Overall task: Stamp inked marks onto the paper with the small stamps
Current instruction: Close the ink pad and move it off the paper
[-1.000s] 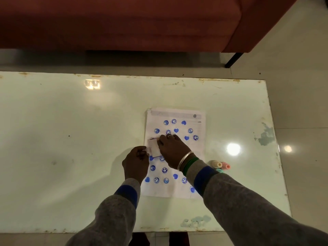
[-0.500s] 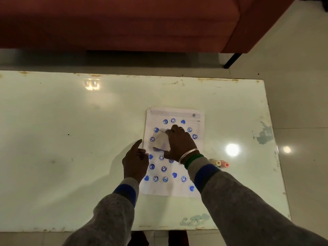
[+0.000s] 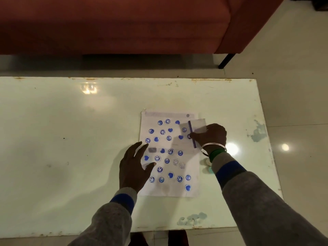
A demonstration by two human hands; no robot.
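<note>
A white paper (image 3: 190, 167) lies on the table, covered with several blue smiley and heart marks. My right hand (image 3: 211, 135) is at the paper's upper right edge, shut on a small see-through plastic pouch (image 3: 197, 126) with a blue strip along one side. My left hand (image 3: 133, 167) rests flat on the paper's left edge with its fingers spread and nothing in it. Small stamps (image 3: 207, 162) lie on the table just right of the paper, mostly hidden behind my right wrist.
The pale glossy table (image 3: 71, 148) has worn, rusty edges and chipped patches at the right and front. A red sofa (image 3: 124, 23) stands beyond the far edge, with a dark leg on the tiled floor (image 3: 292, 86) to the right.
My right hand carried the plastic pouch from the paper's left-middle to its upper right edge. My left hand let go of it and opened flat on the paper's left edge.
</note>
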